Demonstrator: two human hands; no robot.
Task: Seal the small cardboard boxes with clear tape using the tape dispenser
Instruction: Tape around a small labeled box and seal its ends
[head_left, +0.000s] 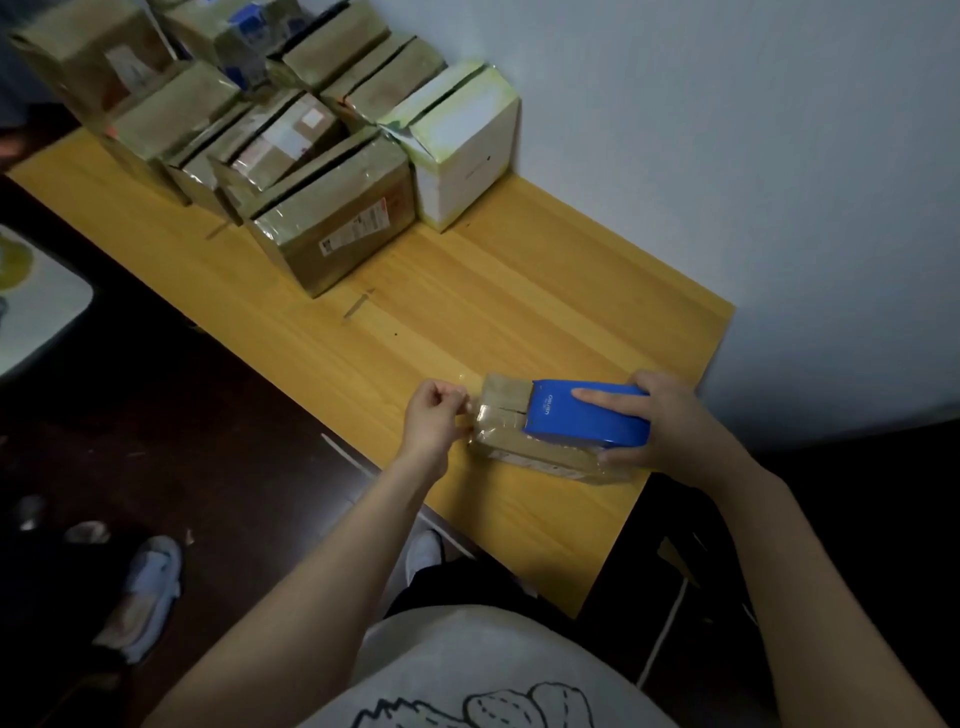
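Note:
A small brown cardboard box (506, 415) lies on the wooden table (467, 291) near its right front corner, its top seam showing. A blue tape dispenser (587, 413) sits on top of the box. My right hand (670, 426) grips the dispenser from the right, with the forefinger stretched along its top. At the box's left end my left hand (434, 415) pinches the free end of the clear tape (470, 410), fingers curled. The tape itself is barely visible.
Several taped brown boxes (332, 218) and a white box (462, 140) are stacked at the table's far left against the wall (727, 156). A dark floor with white shoes (150, 587) lies on the left. My lap is below the table's front edge.

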